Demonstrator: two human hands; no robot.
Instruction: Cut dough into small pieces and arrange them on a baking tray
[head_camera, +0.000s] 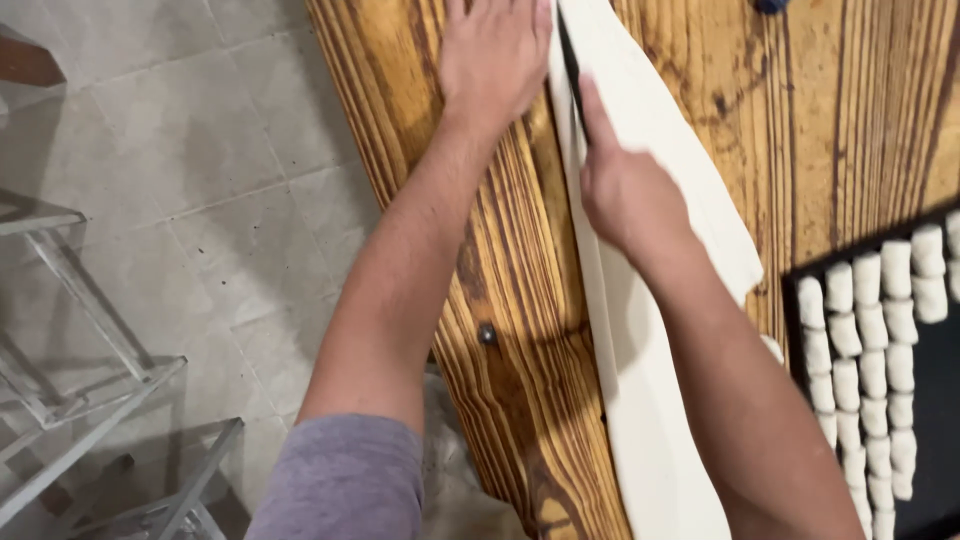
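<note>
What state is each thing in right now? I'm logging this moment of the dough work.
Dough sheet: rolled flat, lying along the wooden table.
Left hand: flat, palm down beside the sheet's edge.
Right hand: on the sheet, forefinger along a dark blade.
Dough rolls: cut, lined in rows on a dark tray.

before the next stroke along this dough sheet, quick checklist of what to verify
1. Left hand flat on the dough sheet's left edge: ok.
2. Right hand grips a thin dark tool, index finger along it: ok.
3. Left fingers off the tool's line: cannot tell, cropped.
4. Sheet fully on the wooden table: cannot tell.
5. Tray of dough pieces apart from the hands: ok.
</note>
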